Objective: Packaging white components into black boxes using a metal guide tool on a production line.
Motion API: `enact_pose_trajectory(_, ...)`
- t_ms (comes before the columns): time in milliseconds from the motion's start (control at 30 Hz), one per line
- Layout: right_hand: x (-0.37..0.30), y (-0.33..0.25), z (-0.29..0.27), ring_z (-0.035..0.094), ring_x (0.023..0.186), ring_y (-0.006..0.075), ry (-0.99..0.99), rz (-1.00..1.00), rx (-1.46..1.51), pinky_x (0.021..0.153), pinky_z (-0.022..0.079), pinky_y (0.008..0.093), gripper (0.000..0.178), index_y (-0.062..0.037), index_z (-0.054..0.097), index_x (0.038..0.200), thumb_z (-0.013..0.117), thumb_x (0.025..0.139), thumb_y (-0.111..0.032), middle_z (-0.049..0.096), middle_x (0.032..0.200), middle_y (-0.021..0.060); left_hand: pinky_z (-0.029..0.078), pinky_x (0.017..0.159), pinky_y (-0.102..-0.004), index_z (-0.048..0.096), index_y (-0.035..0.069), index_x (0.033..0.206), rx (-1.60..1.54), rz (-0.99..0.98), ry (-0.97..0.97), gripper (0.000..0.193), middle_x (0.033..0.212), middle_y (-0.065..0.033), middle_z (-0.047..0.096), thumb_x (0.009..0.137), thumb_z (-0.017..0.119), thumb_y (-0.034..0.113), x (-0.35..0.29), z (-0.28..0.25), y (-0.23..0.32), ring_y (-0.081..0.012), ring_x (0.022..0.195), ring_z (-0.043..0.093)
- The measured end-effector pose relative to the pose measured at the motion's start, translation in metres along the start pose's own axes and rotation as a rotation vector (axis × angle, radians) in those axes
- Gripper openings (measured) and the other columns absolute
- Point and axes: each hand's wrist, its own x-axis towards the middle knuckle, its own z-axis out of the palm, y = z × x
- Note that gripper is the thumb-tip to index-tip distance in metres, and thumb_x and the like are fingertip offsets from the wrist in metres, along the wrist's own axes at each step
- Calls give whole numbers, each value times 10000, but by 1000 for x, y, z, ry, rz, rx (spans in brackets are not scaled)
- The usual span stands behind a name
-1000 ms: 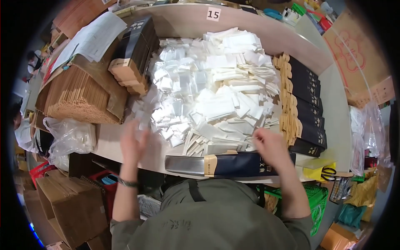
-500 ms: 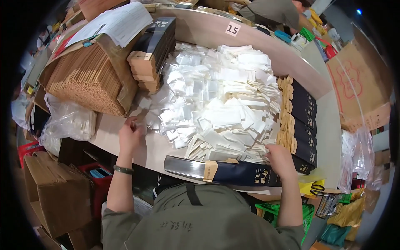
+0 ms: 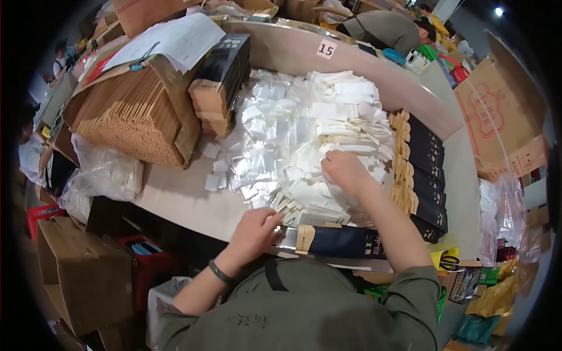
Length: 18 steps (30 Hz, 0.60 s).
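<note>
My left hand [image 3: 253, 233] closes at the silver left end of a long dark blue package [image 3: 342, 241] with a tan band, which lies along the table's front edge. The hand covers part of that end. Over the heap, my right hand [image 3: 346, 171] has its fingers bunched down among flat white packets [image 3: 351, 131]; whatever they pinch is hidden. Clear and silvery sachets [image 3: 263, 126] fill the heap's left side. A few loose sachets [image 3: 216, 175] lie apart, further left on the table.
Dark blue packages with tan edges [image 3: 426, 169] line the right side. At the left stand a carton of tan sleeves [image 3: 134, 114] under papers and a dark stack [image 3: 219, 82]. A low partition [image 3: 281, 44] closes the back. Scissors [image 3: 449, 260] hang at the lower right.
My left hand has moved right from beside the loose sachets to the package's silver end. My right hand has gone from the package's right end up and left onto the white packets.
</note>
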Motion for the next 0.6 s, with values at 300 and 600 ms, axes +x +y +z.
enact_pose_trajectory(300, 23, -80, -43, 650, 785, 367, -32, 605, 736, 703, 517, 442, 158, -8, 593, 779, 615, 863, -140, 652, 803, 172, 530, 718, -318, 723, 62, 1015, 647, -138, 797, 172, 866, -96, 698, 851, 746, 108, 58, -218, -60, -203, 781, 673)
enact_pose_trajectory(600, -7, -170, 26, 662, 731, 338, -319, 135, 312, 649, 539, 460, 130, -47, 586, 869, 635, 884, -167, 635, 785, 122, 530, 834, -416, 724, 31, 1073, 770, -488, 270, 279, 972, -201, 717, 900, 638, 234, 102, -314, -139, -367, 939, 684)
